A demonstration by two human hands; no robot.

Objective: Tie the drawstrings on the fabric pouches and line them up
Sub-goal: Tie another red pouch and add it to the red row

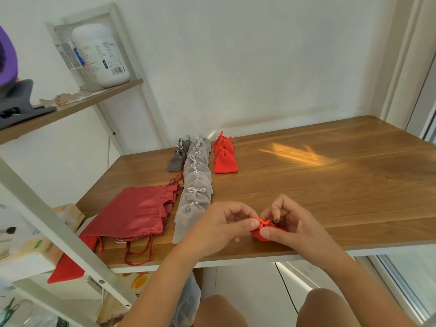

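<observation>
Head view: both hands on a small red pouch at the table's near edge

Both hands meet just above the front edge of the wooden table [330,185]. The left hand [221,226] and right hand [291,224] pinch the gathered neck of a small red pouch [267,233] between thumbs and fingertips; its body hangs toward the person, neck and red drawstring [263,222] pointing away toward the wall. The pouch's long axis runs roughly near-to-far, though most of it is hidden by the fingers.

Left of the hands, a row of light grey pouches [197,185] runs from the near edge toward the wall — each lies with its tied neck at the far end, overlapping the next. Beside that row's far end sit a short row of dark grey pouches [178,154] on the left and a short row of red pouches [224,154] on the right, with bare wood between the latter and the hands. A stack of larger dark red drawstring bags [139,213] lies at the near left, cords trailing over the edge.

The table's right half is bare. A white shelf frame [59,223] crowds the left side.
</observation>
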